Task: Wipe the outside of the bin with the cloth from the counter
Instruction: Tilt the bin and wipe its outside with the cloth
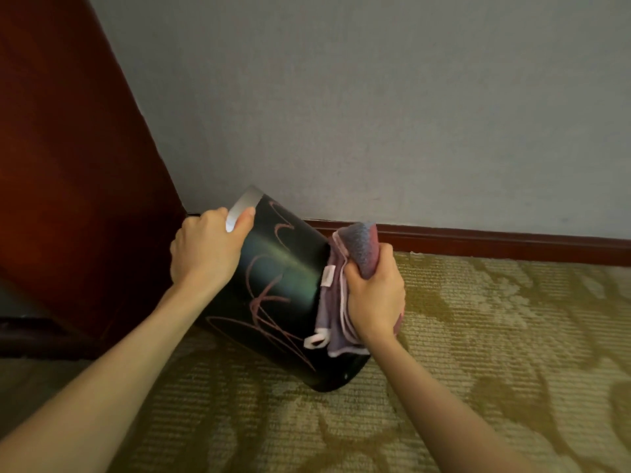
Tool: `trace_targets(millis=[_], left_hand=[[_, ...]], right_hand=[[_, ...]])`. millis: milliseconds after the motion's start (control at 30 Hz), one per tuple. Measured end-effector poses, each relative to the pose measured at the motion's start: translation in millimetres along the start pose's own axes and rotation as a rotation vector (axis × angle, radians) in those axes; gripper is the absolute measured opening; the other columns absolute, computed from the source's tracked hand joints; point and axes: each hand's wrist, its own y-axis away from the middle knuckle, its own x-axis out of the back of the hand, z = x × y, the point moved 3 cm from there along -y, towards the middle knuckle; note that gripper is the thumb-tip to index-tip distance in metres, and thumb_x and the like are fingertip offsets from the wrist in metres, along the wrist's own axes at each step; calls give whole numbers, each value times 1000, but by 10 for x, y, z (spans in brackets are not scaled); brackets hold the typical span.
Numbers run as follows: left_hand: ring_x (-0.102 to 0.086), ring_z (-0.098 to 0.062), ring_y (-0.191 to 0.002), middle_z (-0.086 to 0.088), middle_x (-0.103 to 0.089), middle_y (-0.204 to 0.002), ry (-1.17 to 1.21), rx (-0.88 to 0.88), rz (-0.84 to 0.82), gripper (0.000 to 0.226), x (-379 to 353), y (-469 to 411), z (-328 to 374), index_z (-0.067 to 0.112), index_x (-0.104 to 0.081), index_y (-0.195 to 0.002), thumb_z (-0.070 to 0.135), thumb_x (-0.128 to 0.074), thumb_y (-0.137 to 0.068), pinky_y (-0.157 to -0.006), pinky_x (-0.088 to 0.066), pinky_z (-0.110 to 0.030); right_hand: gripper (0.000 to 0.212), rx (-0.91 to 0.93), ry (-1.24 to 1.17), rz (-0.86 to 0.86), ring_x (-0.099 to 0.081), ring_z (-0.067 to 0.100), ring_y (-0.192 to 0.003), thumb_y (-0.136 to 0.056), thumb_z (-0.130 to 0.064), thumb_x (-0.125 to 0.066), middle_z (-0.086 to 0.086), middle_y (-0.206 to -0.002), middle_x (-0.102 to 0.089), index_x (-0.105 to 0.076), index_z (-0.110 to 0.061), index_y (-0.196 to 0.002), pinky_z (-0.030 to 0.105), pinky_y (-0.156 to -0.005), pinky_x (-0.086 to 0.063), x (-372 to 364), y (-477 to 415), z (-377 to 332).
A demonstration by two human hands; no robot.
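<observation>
A glossy black bin (283, 285) with pink scribbled lines on its side stands tilted on the carpet, its silver rim leaning toward the upper left. My left hand (205, 250) grips that rim, thumb on the outer wall. My right hand (374, 295) grips a bunched pink-purple cloth (341, 268) and holds it against the bin's right side. Part of the cloth hangs down beside the bin, showing a white loop and a label.
A dark red wooden panel (68, 165) rises at the left, close to the bin. A grey wall (375, 114) with a dark red skirting board (495, 242) runs behind. Patterned olive carpet (478, 353) covers the floor to the right and front.
</observation>
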Motion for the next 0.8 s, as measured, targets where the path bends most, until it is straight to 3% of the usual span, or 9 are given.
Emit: trace_targets(millis=[133, 300, 367, 533, 667, 800], left_hand=[[-55, -37, -67, -14, -58, -68, 24, -39, -32, 50, 58, 153, -38, 14, -46, -62, 55, -35, -91, -60, -47, -42], [-57, -28, -68, -10, -59, -73, 162, -182, -326, 45, 104, 153, 52, 12, -51, -74, 49, -33, -92, -62, -47, -47], [-56, -28, -66, -11, -59, -72, 161, -252, -371, 44, 112, 133, 134, 11, -51, -75, 45, -32, -94, -63, -47, -51], [-53, -36, -60, -15, -54, -63, 152, -300, -212, 43, 74, 202, 306, 7, -49, -71, 36, -32, -97, -58, -44, -50], [-54, -39, -68, -17, -55, -67, 78, -319, -150, 43, 19, 162, 373, 10, -44, -66, 36, -30, -98, -59, -36, -41], [-54, -39, -70, -16, -55, -67, 60, -267, -127, 46, 5, 26, 308, 7, -47, -65, 35, -30, -98, -60, -35, -40]], right_hand=[[24, -122, 90, -71, -48, 22, -65, -80, -38, -62, -6, -72, -50, -43, -24, -86, 31, -61, -34, -30, -279, 91], [37, -269, 136, -227, -56, 30, -83, -79, -47, -63, 2, -88, -56, -53, -21, -103, 39, -74, -43, -54, -564, 242], [38, -300, 131, -225, -56, 30, -84, -79, -49, -63, 4, -90, -57, -53, -21, -102, 38, -74, -43, -38, -589, 301], [27, -352, 135, -112, -47, 27, -74, -80, -43, -60, -4, -74, -47, -45, -23, -91, 36, -70, -37, 30, -476, 455], [24, -343, 119, -48, -49, 27, -76, -83, -37, -58, 0, -80, -50, -43, -20, -90, 36, -70, -37, 88, -413, 402], [23, -241, 15, 61, -51, 20, -73, -84, -37, -60, -1, -90, -58, -43, -23, -91, 31, -66, -34, 118, -92, 211]])
